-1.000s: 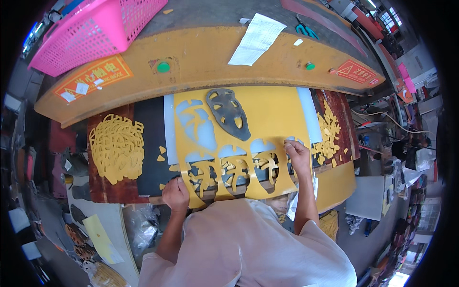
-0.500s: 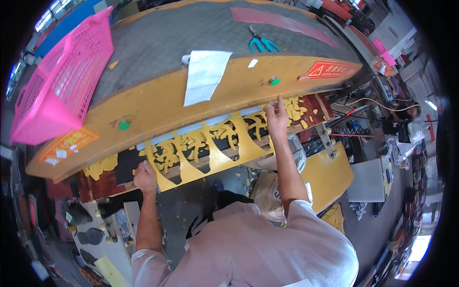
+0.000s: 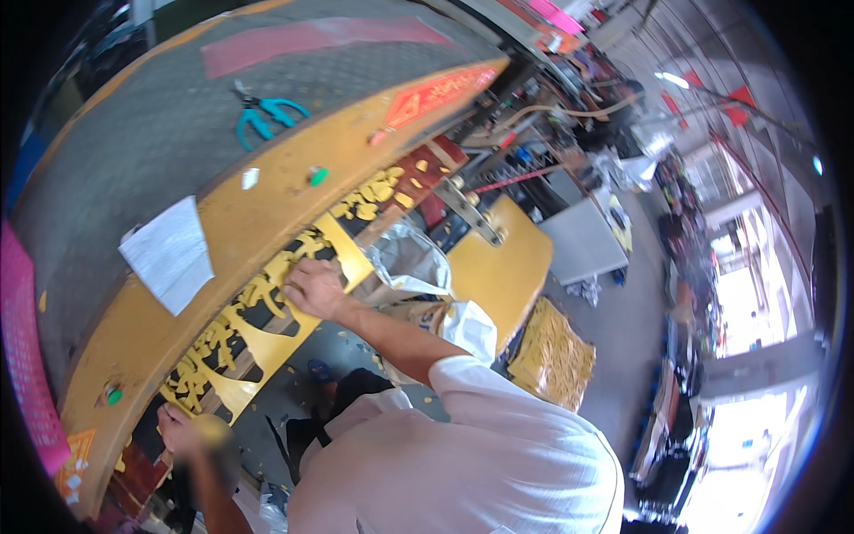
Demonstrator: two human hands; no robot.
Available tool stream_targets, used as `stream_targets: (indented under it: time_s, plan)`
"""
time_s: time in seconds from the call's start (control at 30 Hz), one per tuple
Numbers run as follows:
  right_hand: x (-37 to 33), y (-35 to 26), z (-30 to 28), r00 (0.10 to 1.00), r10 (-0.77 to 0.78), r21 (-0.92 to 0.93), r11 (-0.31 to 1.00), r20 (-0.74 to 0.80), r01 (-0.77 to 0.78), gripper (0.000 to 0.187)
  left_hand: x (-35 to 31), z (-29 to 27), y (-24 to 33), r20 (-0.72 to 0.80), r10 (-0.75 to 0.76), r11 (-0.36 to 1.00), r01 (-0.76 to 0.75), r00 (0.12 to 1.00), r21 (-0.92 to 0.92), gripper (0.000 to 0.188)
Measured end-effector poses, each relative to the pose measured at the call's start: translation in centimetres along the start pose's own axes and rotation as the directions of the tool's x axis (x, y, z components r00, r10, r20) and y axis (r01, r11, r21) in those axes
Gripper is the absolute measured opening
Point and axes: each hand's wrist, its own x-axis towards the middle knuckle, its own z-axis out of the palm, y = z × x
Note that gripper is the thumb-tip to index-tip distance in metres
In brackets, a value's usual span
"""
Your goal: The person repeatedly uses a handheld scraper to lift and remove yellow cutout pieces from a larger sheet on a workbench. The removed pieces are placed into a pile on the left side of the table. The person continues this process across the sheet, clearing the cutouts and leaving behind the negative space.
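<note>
Yellow cut-out sheet (image 3: 271, 351) lies along the tabletop (image 3: 452, 155), its near edge over the floor (image 3: 285, 392), a gap separating it from the wearer's shirt (image 3: 463, 454). Orange beam (image 3: 258, 214) bounds the far side. Right hand (image 3: 316, 287) on sheet, left hand (image 3: 175, 430) at its end; whether either grip is clenched, cannot tell.

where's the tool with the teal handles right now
In the head view, the teal-handled tool lies upper left on the grey machine top, between the pink strip and the small white scrap.
</note>
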Motion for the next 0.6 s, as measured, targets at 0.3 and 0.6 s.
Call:
stream_targets:
  time_s: [0.3,0.6]
  plan:
    - [0.2,-0.9,0.0,0.998,-0.056,-0.055,0.997,-0.017,0.055,0.014,0.5,-0.7,-0.6,-0.043,-0.104,0.99,0.107,0.994,0.095,0.037]
    - [1.9,-3.3,-0.3,0.998,0.05,-0.091,0.995,0.032,-0.047,0.026,1.8,-2.7,1.0,-0.17,0.122,0.983,-0.143,0.978,-0.113,0.02]
